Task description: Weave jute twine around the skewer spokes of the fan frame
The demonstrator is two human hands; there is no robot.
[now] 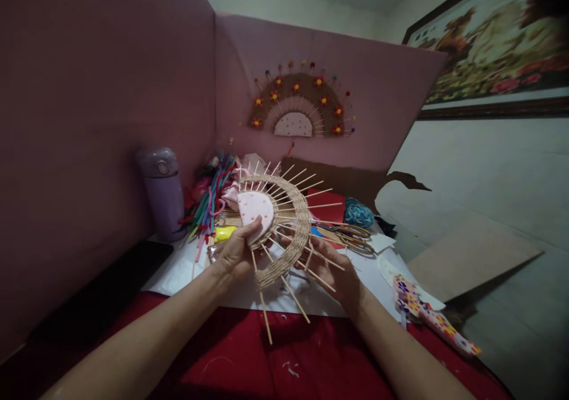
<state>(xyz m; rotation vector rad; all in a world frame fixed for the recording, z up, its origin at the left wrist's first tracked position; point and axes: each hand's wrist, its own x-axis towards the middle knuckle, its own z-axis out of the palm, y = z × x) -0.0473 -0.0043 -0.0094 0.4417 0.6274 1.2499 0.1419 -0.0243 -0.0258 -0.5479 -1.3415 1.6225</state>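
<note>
1. Nearest the camera, your forearms (171, 329) reach in over the red cloth (240, 352) to the fan frame (297, 252), which you hold tilted above the white work surface (249, 300).
2. Your left hand (240, 247) grasps the frame, thumb pressed on its dotted half-disc (256, 207). Your right hand (331, 269) curls around the outer sticks (295, 300); whether it also pinches a strand of twine, you cannot tell from here.
3. Done, by the look of it: sticks radiate from the half-disc between your hands, and a woven band (303, 210) crosses them from end to end.
4. Left bare: the stick tips outside the band, and the stretch between band and half-disc. No flowers show on it.
5. Beyond your grip, a decorated fan (306, 83) on the pink panel (377, 92) carries flowers and coloured tips; judged against that, yours looks partway.
6. Pipe cleaners (212, 201) lie beyond your left hand; scissors (360, 243) and blue yarn (358, 212) lie beyond your right.
</note>
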